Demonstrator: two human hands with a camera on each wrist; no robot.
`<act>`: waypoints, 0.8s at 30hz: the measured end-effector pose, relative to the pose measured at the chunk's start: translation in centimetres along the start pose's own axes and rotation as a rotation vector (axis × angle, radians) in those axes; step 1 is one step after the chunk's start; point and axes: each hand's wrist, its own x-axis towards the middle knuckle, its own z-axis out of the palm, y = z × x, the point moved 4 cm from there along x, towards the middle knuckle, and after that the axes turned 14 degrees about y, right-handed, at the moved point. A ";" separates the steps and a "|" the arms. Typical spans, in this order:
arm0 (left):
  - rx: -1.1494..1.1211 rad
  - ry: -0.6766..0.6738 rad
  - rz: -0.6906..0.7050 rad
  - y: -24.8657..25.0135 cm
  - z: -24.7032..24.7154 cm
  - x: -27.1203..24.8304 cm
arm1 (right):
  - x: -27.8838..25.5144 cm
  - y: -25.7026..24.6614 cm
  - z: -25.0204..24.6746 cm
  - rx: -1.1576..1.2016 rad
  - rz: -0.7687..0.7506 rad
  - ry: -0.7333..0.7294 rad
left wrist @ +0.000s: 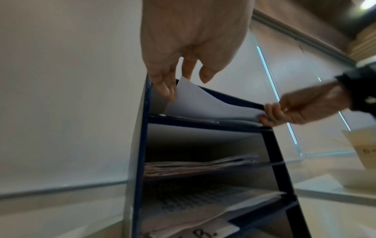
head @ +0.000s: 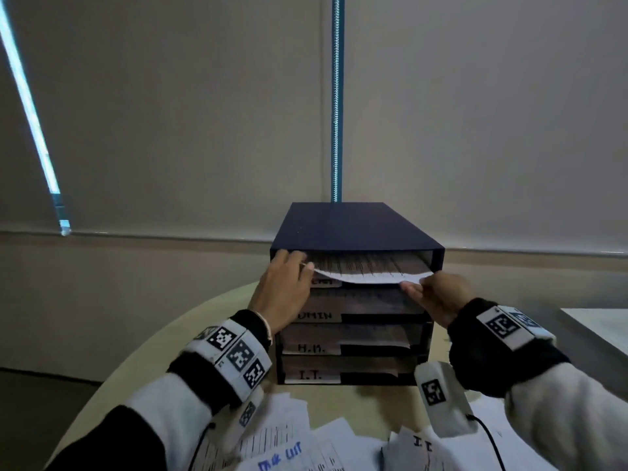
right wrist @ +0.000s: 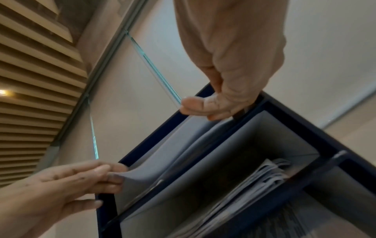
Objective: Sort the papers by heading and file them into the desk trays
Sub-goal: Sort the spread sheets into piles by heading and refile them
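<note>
My left hand [head: 283,290] held the left corner of a printed sheet [head: 370,274] at the mouth of the top tray [head: 421,258], thumb and fingers closed on its edge. The sheet sagged in the middle and lay partly inside that tray, above the papers already there. The dark blue tray unit [head: 343,226] stood on the pale round table [head: 163,355], with three more trays below, their labels reading in part "DMIN" [head: 316,316], "H.R." [head: 312,348] and "I.T." [head: 310,375]. My right hand [head: 438,299] pinched the sheet's right corner between thumb and curled fingers. Loose papers [head: 282,436] lay scattered on the table nearest me.
</note>
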 end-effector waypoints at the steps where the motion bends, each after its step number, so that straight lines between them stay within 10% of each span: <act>1: 0.031 0.001 0.075 0.1 0.3 0.0 | 0.4 0.0 0.4 0.009 -0.009 -0.009; 21: 0.465 -0.006 0.380 -1.7 3.4 -0.5 | 3.2 0.0 2.8 -0.589 -0.290 0.051; 24: 0.512 -0.186 0.382 -0.6 3.3 -0.1 | 3.6 -0.1 2.9 -0.652 -0.259 0.063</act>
